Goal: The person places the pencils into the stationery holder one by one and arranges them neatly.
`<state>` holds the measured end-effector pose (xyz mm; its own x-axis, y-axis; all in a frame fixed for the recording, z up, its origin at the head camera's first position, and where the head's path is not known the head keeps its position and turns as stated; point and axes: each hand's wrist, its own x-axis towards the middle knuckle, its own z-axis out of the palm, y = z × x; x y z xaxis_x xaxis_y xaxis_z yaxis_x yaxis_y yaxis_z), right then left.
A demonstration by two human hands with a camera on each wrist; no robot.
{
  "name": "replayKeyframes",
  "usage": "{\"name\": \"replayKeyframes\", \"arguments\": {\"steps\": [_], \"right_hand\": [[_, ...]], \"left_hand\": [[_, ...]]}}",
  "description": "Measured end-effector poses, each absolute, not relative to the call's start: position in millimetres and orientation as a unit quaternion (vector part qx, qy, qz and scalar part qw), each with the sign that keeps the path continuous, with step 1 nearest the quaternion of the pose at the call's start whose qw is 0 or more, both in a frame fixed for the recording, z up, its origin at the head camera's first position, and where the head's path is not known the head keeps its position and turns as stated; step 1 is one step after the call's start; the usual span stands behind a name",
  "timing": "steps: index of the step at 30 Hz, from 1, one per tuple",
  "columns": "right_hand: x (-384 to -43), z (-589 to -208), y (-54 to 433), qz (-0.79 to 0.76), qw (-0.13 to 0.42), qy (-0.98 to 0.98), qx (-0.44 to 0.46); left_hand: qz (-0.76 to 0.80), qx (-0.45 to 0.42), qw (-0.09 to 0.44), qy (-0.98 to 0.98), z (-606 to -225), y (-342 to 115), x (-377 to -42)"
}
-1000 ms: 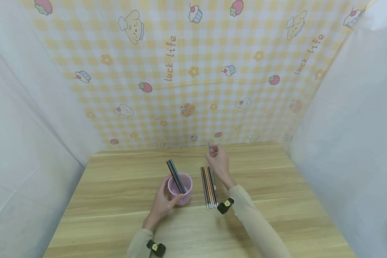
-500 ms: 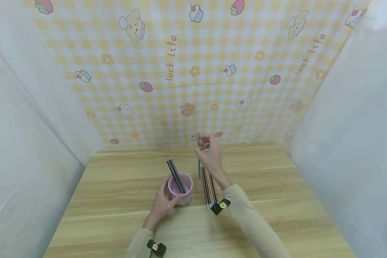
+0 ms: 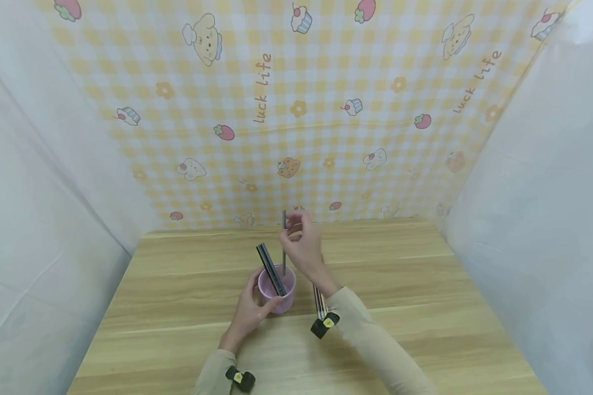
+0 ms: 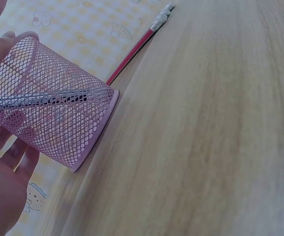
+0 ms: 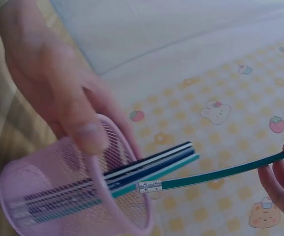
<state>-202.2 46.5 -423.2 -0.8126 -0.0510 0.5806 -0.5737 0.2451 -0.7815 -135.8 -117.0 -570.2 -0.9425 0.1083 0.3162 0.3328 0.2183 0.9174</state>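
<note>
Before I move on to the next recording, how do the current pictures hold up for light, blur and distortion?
Head: soft light, no hard shadows on the desk; left wrist: the pink mesh cup is fairly crisp, the desk's grain toward the right edge soft; right wrist: the green pencil looks bowed, probably lens or motion distortion, and the left grip looks soft-edged.

Saw a yellow-and-white checked backdrop (image 3: 321,66), printed with strawberries (image 3: 224,132), cupcakes (image 3: 302,20), orange flowers (image 3: 298,108) and "luck life" lettering (image 3: 263,88). Looked onto a light wood-grain counter (image 3: 400,263) in front. Found a whitish left wall (image 3: 54,181) and right wall (image 3: 533,164), both faintly creased under soft light.
</note>
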Motion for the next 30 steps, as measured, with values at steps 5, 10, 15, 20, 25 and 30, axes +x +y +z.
{"name": "replayKeyframes", "arguments": {"steps": [5, 10, 15, 20, 25, 30], "right_hand": [[-193.5, -432.2, 38.0, 0.568, 0.212, -0.765, 0.216], [-194.3, -449.0, 34.0, 0.568, 0.211, -0.765, 0.219], [-194.9, -459.6, 34.5, 0.565, 0.196, -0.775, 0.205], [-196.6, -469.0, 37.9, 0.554, 0.192, -0.786, 0.198], [-195.8, -477.9, 40.6, 0.543, 0.178, -0.798, 0.190], [-194.4, -483.5, 41.6, 0.535, 0.158, -0.812, 0.172]], "left_hand": [[-0.605, -0.140, 0.086, -0.779, -557.4, -115.9, -132.1], [-0.609, -0.140, 0.088, -0.776, -561.8, -114.8, -133.3], [-0.606, -0.142, 0.094, -0.777, -570.8, -116.5, -136.2], [-0.607, -0.146, 0.093, -0.775, -569.0, -116.6, -135.8], [-0.603, -0.146, 0.098, -0.778, -568.3, -116.4, -135.9], [-0.602, -0.144, 0.099, -0.779, -568.2, -116.5, -136.0]]}}
